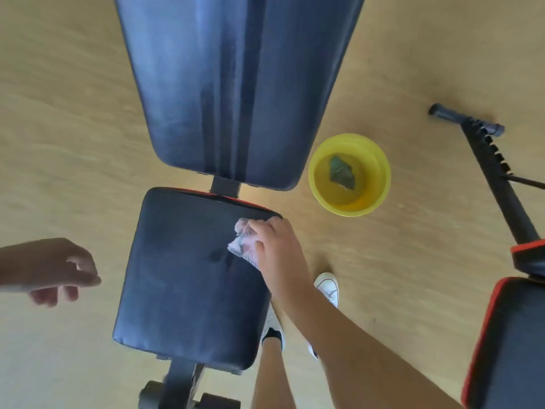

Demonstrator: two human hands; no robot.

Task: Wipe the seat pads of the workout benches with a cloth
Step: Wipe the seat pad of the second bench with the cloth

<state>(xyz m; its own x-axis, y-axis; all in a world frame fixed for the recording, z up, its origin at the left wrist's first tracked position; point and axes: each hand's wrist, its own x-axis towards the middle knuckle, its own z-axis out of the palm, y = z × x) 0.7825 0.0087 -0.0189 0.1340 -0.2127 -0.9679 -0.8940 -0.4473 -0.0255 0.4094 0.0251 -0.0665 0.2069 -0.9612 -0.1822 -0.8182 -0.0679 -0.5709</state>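
A black seat pad (182, 284) with red trim lies in the middle of the head view, below the long black back pad (236, 84) of the same bench. My right hand (275, 252) presses a white patterned cloth (243, 245) onto the seat pad's upper right corner. My left hand (56, 270) hovers over the floor left of the seat, fingers loosely curled and holding nothing. At the right edge, a corner of a second bench's black and red seat pad (513, 349) shows.
A yellow bucket (321, 160) stands on the wooden floor right of the bench, with a dark green cloth (342, 172) in water inside. The second bench's black frame (498, 178) runs diagonally at the right. My white shoes (327, 287) stand beside the seat.
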